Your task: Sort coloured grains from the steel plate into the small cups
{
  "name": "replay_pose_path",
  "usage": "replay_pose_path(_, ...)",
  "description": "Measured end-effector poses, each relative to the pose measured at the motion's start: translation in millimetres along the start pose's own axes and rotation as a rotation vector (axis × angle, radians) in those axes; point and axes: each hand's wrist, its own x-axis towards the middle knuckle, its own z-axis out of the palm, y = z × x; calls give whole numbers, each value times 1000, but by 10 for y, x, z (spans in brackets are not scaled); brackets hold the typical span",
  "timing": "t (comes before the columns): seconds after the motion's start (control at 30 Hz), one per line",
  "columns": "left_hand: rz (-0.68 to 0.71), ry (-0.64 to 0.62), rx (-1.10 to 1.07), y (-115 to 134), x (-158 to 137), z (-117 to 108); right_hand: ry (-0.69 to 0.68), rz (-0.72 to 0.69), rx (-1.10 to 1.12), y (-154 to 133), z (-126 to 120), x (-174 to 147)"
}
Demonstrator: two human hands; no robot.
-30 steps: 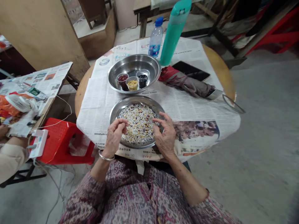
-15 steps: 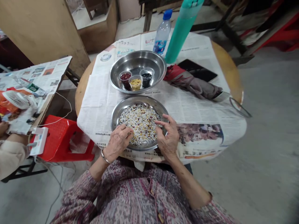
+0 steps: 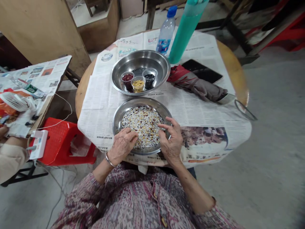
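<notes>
Mixed grains (image 3: 143, 124), mostly white with yellow, dark red and black ones among them, spread over the bottom of a shallow steel dish (image 3: 118, 114). Over the dish's lower left part is my left hand (image 3: 124, 143), its fingers pressed together; whatever they may pinch is hidden. My right hand (image 3: 172, 140) rests at the right rim, thumb and fingers apart, with nothing visible between them. Behind the dish, a larger steel basin (image 3: 130, 60) holds three clear cups: one of red beans (image 3: 127, 78), one of yellow beans (image 3: 138, 85) and one of black beans (image 3: 149, 78).
A water bottle (image 3: 165, 33) and a tall green bottle (image 3: 186, 31) stand behind the basin. A folded umbrella (image 3: 197, 84) and a black tablet or phone (image 3: 202, 71) lie on the right. Left of the newspaper-covered table are a red stool (image 3: 62, 143) and another person's sleeve (image 3: 13, 160).
My left hand has shifted slightly right over the dish, and its fingers have turned more downward. My right hand stays at the rim in the same pose.
</notes>
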Motion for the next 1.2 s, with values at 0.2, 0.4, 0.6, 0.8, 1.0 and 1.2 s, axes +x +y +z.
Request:
replay_pose_path(0.2, -379, 111, -784, 45, 14, -157, 0, 1, 3, -9, -3, -1)
replay_pose_path(0.4, -392, 0, -823, -2, 1, -248, -1, -22, -12, 26, 10, -12)
replay_pose_path(0.6, -69, 26, -93, -57, -68, -93, -1, -9, -11, 39, 19, -21)
replay_pose_path(0.8, 0, -38, 29, -98, -83, -55, -9, -4, -7, 15, 5, -19)
replay_pose_path(1.0, -25, -102, 88, -78, -51, -47, -17, -15, -32, 3, -4, -16)
replay_pose_path(1.2, -23, -97, 57, -104, -52, -18, -11, -27, -38, 17, -2, -22)
